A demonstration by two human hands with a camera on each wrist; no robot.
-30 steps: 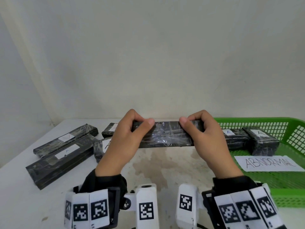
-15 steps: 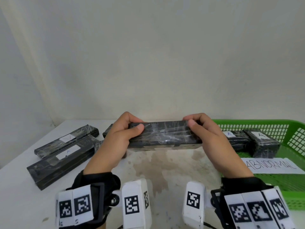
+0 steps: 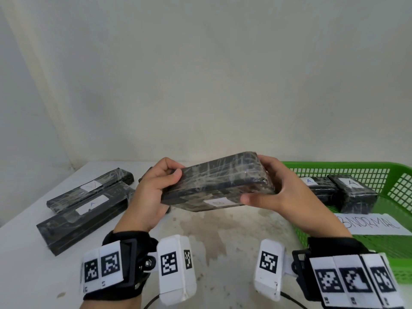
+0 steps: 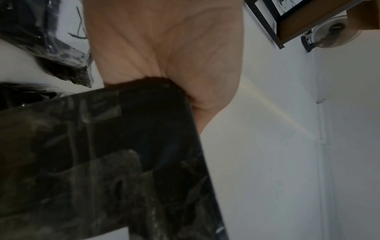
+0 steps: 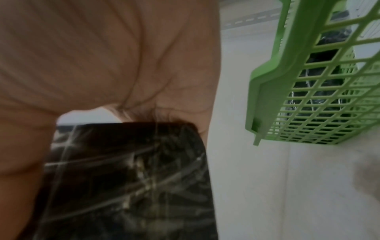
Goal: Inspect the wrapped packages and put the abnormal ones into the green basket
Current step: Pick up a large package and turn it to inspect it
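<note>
A black film-wrapped package hangs above the table, held at both ends and tilted up to the right. A small white label shows on its near side. My left hand grips its left end, thumb on top. My right hand grips its right end, thumb underneath. The wrist views show the same package against each palm. The green basket stands at the right with two labelled black packages and an "ABNORMAL" paper inside.
Two long black packages with white labels lie on the white table at the left. Another package end shows behind my left hand. A pale wall rises directly behind the table.
Both hands have lifted the package and rolled it, its right end rising. The side with the white label has come into view.
</note>
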